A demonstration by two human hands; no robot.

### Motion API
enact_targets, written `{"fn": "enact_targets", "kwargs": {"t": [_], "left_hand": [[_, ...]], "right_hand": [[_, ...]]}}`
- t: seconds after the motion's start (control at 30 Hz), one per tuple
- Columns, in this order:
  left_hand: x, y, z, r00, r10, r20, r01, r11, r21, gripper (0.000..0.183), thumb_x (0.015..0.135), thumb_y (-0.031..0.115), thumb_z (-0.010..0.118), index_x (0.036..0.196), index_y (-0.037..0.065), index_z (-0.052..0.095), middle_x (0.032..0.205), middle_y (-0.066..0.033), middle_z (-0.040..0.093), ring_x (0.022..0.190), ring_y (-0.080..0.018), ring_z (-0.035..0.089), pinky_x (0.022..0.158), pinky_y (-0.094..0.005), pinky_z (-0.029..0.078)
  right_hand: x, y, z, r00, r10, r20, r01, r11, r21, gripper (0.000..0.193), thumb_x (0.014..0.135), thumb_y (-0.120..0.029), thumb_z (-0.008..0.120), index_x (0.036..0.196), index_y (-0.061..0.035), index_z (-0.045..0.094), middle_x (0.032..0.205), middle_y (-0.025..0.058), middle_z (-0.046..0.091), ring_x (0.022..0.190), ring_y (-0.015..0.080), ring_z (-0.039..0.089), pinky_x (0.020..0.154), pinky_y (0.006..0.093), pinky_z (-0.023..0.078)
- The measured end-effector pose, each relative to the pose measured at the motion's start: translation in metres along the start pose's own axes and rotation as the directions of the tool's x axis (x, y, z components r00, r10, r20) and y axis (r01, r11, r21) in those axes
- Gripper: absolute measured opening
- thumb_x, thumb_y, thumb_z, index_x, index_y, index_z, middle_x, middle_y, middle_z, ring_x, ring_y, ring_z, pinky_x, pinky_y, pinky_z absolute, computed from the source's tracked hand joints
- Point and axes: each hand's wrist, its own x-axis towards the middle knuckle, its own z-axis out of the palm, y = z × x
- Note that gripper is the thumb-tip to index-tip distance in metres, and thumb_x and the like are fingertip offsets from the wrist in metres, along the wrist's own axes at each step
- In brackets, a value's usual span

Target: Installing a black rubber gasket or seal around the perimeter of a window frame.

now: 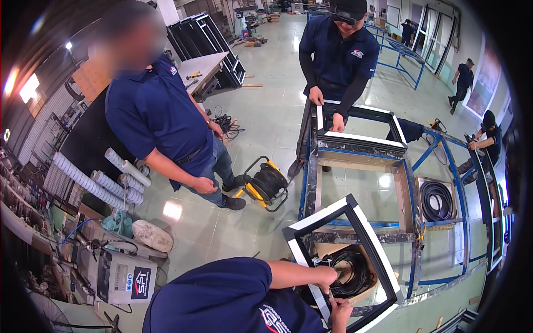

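Observation:
A rectangular black-and-white window frame [363,233] lies at an angle on the near end of a blue metal work stand [304,191]. My left hand [327,276] is closed at the frame's near-left side, around something small that I cannot make out. Close below it, my right hand [340,312] has its fingers bent together at the same side; what they grip is hidden. A coil of black strip [363,272] shows through the frame's opening, in a cardboard box.
Across the stand, a co-worker [338,61] handles a second window frame [361,141]. Another person [161,119] stands left, beside a cable reel [266,186]. A second black coil [437,201] sits right. White rolls [89,180] and a grey machine [125,277] occupy the left.

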Motion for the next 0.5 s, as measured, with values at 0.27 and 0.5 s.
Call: {"fn": "enact_targets", "kwargs": {"t": [0.27,0.5], "left_hand": [[-0.007,-0.002,-0.006,1.000,0.015,-0.021,-0.014,0.999,0.038,0.041,0.073,0.042,0.098,0.086,0.005,0.086,0.088,-0.0189,0.082,0.095,-0.0399,0.082,0.079,-0.0522,0.066],[-0.010,0.012,-0.001,0.996,0.081,-0.037,-0.077,0.990,0.116,0.039,0.071,0.044,0.098,0.086,0.010,0.088,0.086,-0.0145,0.082,0.089,-0.0387,0.081,0.076,-0.0540,0.064]], "right_hand": [[0.002,-0.005,0.005,0.999,-0.010,0.034,0.007,0.997,0.076,0.019,0.084,-0.013,0.096,0.095,-0.0009,0.087,0.088,0.0149,0.083,0.079,0.0285,0.080,0.078,0.0401,0.061],[0.002,-0.002,-0.003,0.976,0.050,0.212,-0.073,0.992,0.101,0.017,0.089,-0.011,0.089,0.104,-0.0017,0.088,0.096,0.0177,0.085,0.088,0.0299,0.082,0.087,0.0411,0.063]]}}
